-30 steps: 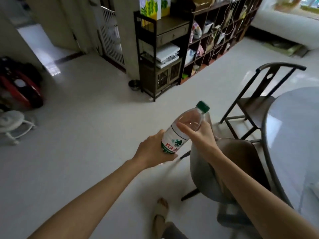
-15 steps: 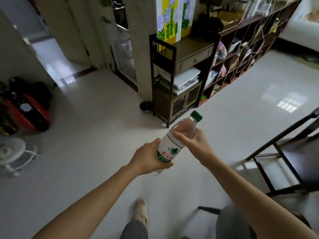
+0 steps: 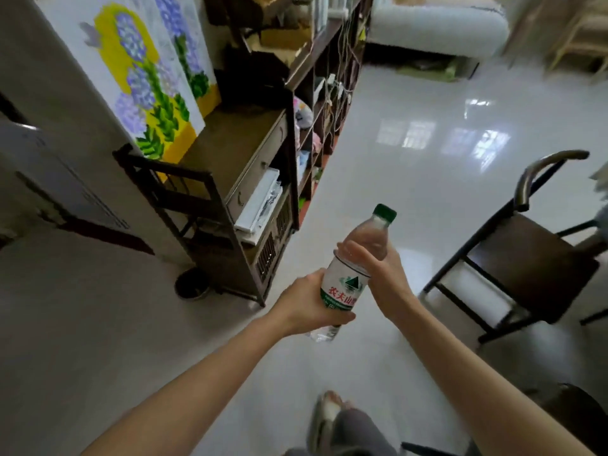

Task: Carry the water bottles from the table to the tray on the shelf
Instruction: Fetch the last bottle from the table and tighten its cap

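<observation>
A clear water bottle (image 3: pixel 348 281) with a green cap and a white, red and green label is carried tilted over the floor, cap up and to the right. My left hand (image 3: pixel 304 306) grips its lower half from the left. My right hand (image 3: pixel 383 278) holds its upper body from the right. A dark wooden shelf unit (image 3: pixel 230 199) stands ahead on the left, with a long open shelf (image 3: pixel 324 93) running back behind it. No tray can be made out on either shelf. The table is out of view.
A flower painting (image 3: pixel 144 83) leans on top of the shelf unit. A small dark bowl (image 3: pixel 192 284) sits on the floor at its foot. A dark chair (image 3: pixel 526 258) stands on the right. The white tiled floor stretches ahead; my foot (image 3: pixel 325 419) shows below.
I have walked closer to the shelf unit, which now looms larger on the left. The table and grey seat have dropped out of view. Both hands keep the same hold on the bottle.
</observation>
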